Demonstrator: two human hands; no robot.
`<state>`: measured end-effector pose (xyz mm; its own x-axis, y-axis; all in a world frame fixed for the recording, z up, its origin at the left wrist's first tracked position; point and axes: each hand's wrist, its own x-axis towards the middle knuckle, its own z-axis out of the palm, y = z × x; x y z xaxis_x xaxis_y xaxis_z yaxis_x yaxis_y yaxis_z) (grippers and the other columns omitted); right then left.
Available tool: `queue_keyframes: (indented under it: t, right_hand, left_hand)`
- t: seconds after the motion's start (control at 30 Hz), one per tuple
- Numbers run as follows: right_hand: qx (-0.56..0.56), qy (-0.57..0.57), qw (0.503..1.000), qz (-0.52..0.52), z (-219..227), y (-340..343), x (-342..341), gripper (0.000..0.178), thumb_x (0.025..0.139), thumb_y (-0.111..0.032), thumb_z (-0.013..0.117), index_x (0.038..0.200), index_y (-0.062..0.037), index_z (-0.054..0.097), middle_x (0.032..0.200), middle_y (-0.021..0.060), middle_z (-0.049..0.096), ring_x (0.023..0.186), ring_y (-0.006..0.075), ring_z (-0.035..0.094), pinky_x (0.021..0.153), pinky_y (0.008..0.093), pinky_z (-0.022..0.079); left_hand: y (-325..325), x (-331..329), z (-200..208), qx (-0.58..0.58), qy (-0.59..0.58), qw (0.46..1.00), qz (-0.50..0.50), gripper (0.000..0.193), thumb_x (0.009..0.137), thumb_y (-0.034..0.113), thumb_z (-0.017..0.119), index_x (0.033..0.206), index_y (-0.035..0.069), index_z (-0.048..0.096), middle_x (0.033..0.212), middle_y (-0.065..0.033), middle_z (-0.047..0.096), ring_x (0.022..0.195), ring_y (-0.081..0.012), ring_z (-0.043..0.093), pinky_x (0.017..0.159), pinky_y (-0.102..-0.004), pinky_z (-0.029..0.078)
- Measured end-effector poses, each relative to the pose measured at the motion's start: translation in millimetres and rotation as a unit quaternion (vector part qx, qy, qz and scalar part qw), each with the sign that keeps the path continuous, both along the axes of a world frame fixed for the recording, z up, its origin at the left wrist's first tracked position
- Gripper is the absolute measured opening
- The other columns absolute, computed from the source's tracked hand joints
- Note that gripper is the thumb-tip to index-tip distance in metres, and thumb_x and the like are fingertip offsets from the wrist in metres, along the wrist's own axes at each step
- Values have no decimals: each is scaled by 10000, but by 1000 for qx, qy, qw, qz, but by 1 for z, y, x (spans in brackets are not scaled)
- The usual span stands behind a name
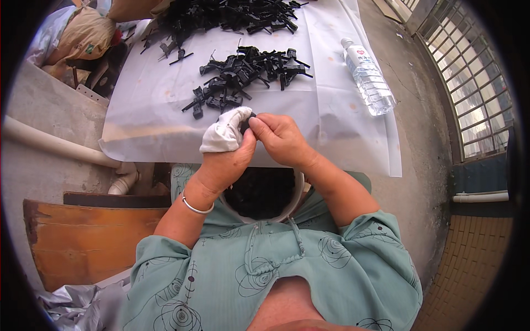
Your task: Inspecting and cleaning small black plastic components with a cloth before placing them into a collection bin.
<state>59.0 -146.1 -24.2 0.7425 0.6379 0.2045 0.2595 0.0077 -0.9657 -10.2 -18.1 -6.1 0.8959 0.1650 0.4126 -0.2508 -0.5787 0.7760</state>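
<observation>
- While the two hands meet at the fingertips, the left hand (227, 163) and the right hand (284, 140) are both closed on one small black part (246, 124), which lies between them and is mostly hidden by the fingers.
- Left hand: a white cloth covering (223, 132) wraps the fingers; the thumb is bare and presses toward the part. A silver bangle (197, 207) sits at the wrist.
- Right hand: bare; thumb and forefinger pinch the upper end of the part.
- Directly below the hands, toward the body: a round white bucket (299, 190), with dark contents (259, 193) too indistinct to tell apart.
- Under and beyond the hands: a table covered with a translucent plastic sheet (157, 88), its near edge hanging just below the hands.
- Just beyond the hands, on the sheet: a small heap of black parts (243, 74), jumbled, with thin projecting arms.
- Farther beyond the hands: a larger heap of similar parts (232, 15).
- Beyond and to the right of the hands: a clear plastic bottle (369, 80), lying on its side, cap pointing away from the body.
- Well left of the hands: a pale pipe (58, 144) and, nearer the body, an orange-brown board (99, 240).
- Well right of the hands: a barred metal grille (475, 83).
</observation>
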Motion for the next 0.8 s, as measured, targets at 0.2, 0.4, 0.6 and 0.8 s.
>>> queue_keyframes:
  t: [0.2, 0.4, 0.6, 0.8]
  right_hand:
    - [81, 29, 995, -57, -21, 24, -8, 258, 883, -167, 496, 705, 14, 541, 522, 89, 470, 487, 132, 395, 476, 305, 376]
    - [83, 111, 990, 38, 5, 3, -8, 235, 909, -186, 486, 778, -6, 560, 642, -35, 490, 584, 55, 419, 529, 232, 377]
    - [-112, -128, 985, 18, 3, -6, 3, 155, 820, -150, 598, 845, 2, 579, 660, 79, 554, 553, 152, 514, 524, 291, 418]
    - [-49, -224, 973, 11, 8, -11, 9, 124, 768, -96, 647, 822, -2, 587, 648, 115, 559, 561, 222, 549, 541, 305, 438]
  left_hand:
    - [3, -4, -4, 100, -18, 994, 41, 256, 784, -24, 534, 1039, -49, 545, 909, -86, 588, 831, -126, 550, 775, -255, 450]
    - [7, -5, 2, -167, 51, 985, -2, 262, 777, 2, 530, 1036, -31, 515, 854, -83, 588, 688, -122, 551, 638, -253, 472]
    - [12, -10, 16, -324, 105, 939, -56, 227, 862, 42, 524, 1078, 31, 456, 838, -40, 564, 573, -32, 453, 457, -174, 382]
    - [16, -8, 15, -389, 112, 913, -60, 312, 881, 32, 476, 1178, 34, 382, 809, -35, 544, 514, -40, 425, 432, -170, 348]
